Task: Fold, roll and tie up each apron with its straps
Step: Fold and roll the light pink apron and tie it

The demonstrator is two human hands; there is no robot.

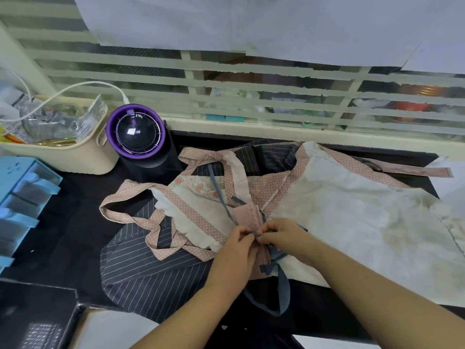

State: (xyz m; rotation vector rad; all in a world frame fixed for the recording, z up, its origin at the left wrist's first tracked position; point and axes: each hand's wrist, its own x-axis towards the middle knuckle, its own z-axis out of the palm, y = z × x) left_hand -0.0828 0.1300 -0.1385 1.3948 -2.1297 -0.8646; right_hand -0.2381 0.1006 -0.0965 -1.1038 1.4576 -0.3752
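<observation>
1. Work piece location: the rolled pink apron lies near the middle of the counter, closer to the near edge than to the far edge. It rests on top of other spread aprons.
2. Orientation: the roll's long axis runs from the near edge toward the far edge, with the far end tilted slightly left. Both hands sit across its middle. One end shows beyond the fingers and the other shows below the wrists.
3. Left hand: the fingers are curled and the tips pinch the blue-grey strap on top of the roll.
4. Right hand: the fingers are curled and pinch the same strap. The fingertips of the two hands touch above the roll.
5. Strap routing: one length trails toward the far edge over the ruffled apron. A loop hangs toward the near edge beneath the right forearm.
6. Step in hand, as judged: tying the knot. The strap crosses the roll's axis and neither hand is nearer than the other. The tightening pull should therefore run sideways, left hand leftward and right hand rightward, square to the roll.
7. Risk: a pull along the axis could slide the strap off an end and let the roll loosen.
8. Outstanding: the white apron on the right and the striped apron toward the near-left lie unrolled
</observation>
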